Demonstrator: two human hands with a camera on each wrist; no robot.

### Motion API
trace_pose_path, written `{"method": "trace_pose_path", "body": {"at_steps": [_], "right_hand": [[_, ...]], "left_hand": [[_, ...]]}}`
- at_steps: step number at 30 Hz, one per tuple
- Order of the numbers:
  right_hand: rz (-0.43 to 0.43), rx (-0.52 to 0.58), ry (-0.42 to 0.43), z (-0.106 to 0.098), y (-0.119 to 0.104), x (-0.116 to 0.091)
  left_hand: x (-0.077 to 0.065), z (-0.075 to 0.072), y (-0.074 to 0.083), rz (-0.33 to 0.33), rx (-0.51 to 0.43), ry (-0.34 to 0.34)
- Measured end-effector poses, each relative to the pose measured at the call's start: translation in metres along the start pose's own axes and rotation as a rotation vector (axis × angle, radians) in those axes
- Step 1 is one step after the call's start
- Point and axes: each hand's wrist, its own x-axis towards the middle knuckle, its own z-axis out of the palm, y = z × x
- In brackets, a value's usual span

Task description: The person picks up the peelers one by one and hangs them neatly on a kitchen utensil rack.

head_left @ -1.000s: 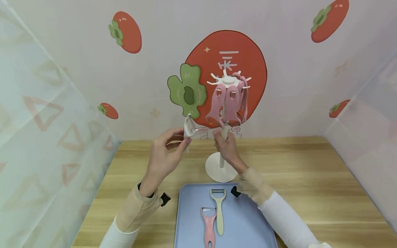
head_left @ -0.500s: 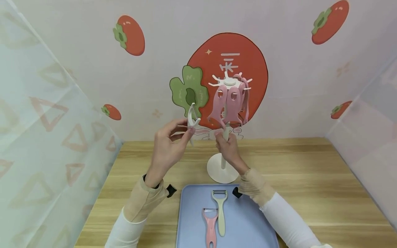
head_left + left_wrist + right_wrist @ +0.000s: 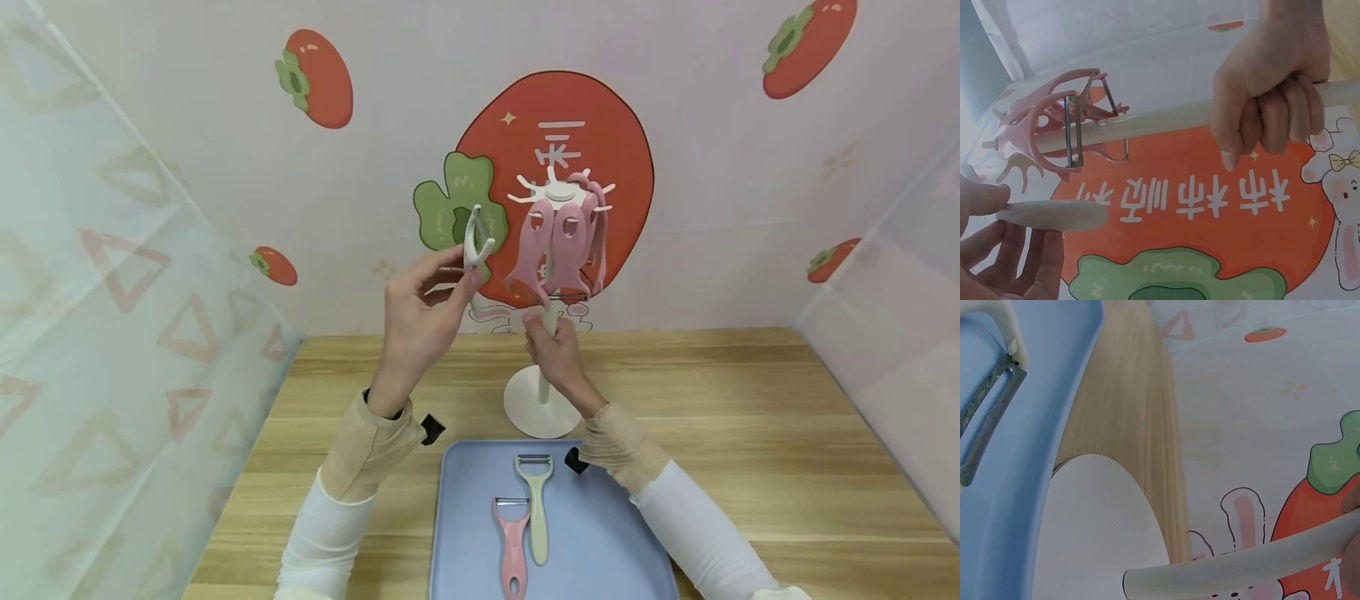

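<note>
My left hand [image 3: 423,312] pinches a whitish peeler [image 3: 477,246] between thumb and fingers, its forked head pointing up. In the left wrist view the peeler's pale handle [image 3: 1054,214] lies across the fingers. It is left of a white rack [image 3: 560,193] with hooks radiating from its top. Several pink peelers [image 3: 570,250] hang from hooks on the rack's near and right sides. My right hand [image 3: 555,346] grips the rack's pole [image 3: 1254,562] below them, fingers wrapped round it. The round white base [image 3: 531,408] stands on the table.
A blue tray [image 3: 600,533] lies in front of the rack base. In it are a pale green peeler [image 3: 538,517] and a pink peeler [image 3: 513,550], side by side and close together. A wall with persimmon pictures [image 3: 326,79] rises behind the wooden table [image 3: 712,375].
My left hand has risen and moved right with the whitish peeler, bringing it closer to the rack's hooks. The right hand keeps its grip on the pole.
</note>
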Motion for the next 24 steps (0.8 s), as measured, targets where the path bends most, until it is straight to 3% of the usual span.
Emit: {"method": "trace_pose_path", "body": {"at_steps": [13, 24], "right_hand": [[0.006, -0.016, 0.010, 0.000, 0.000, -0.003], [-0.048, -0.005, -0.018, -0.001, 0.003, 0.002]], "left_hand": [[0.020, 0.017, 0.003, 0.054, -0.070, 0.031], [0.033, 0.026, -0.001, 0.065, -0.121, 0.039]]}}
